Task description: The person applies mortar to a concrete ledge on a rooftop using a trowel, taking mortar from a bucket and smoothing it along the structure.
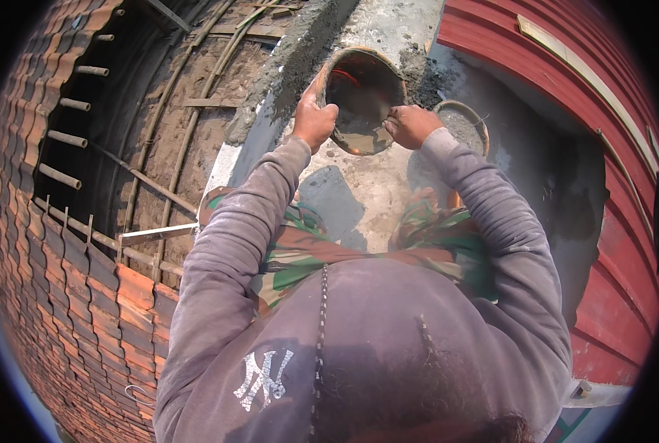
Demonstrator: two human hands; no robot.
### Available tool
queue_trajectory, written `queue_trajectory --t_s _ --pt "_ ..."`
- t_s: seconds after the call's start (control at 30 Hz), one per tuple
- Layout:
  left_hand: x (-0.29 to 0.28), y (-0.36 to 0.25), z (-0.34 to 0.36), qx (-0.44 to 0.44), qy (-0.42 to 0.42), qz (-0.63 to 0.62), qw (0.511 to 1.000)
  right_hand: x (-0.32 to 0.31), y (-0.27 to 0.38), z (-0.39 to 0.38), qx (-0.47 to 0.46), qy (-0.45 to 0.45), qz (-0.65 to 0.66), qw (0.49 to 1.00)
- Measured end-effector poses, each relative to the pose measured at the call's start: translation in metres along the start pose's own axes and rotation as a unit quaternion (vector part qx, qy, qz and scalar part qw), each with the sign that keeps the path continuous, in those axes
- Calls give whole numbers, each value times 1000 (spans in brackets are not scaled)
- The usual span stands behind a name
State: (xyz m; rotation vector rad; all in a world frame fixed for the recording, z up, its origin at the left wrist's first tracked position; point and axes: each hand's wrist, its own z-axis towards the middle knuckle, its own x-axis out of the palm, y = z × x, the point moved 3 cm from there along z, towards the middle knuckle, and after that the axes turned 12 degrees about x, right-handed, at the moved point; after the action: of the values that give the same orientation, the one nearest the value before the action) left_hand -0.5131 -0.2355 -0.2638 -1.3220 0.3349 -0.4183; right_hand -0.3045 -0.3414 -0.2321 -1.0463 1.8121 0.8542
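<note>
A round bucket [359,85] with a mortar-crusted rim is tipped so that its mouth faces me. Wet grey mortar [359,139] lies at the lower side of its inside. My left hand [315,118] is closed on the rim at the left, thumb bent inward. On the opposite side, my right hand [412,127] grips the rim with its fingers curled. Just right of that hand stands a second bucket [484,133], its grey contents partly hidden behind my forearm.
Rough mortar [267,85] coats the low wall at the left. Beyond it is an open roof gap with bamboo poles [185,144] and clay tiles [86,295] along its edge. Red metal roofing [602,111] slopes at the right, with a wooden strip [580,70] on it.
</note>
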Motion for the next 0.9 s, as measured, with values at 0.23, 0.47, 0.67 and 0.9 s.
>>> queue_trajectory --t_s 0.23,0.47,0.67,0.9 --pt "1 0 -3 149 -9 200 968 -7 -1 3 59 -15 -57 996" --pt "7 -13 0 149 6 169 974 -2 12 -7 2 -15 -52 999" --pt "3 -8 1 121 16 143 982 -21 22 -14 18 -16 -53 998" --pt "8 -12 1 137 3 156 978 -16 6 -8 22 -46 -97 994"
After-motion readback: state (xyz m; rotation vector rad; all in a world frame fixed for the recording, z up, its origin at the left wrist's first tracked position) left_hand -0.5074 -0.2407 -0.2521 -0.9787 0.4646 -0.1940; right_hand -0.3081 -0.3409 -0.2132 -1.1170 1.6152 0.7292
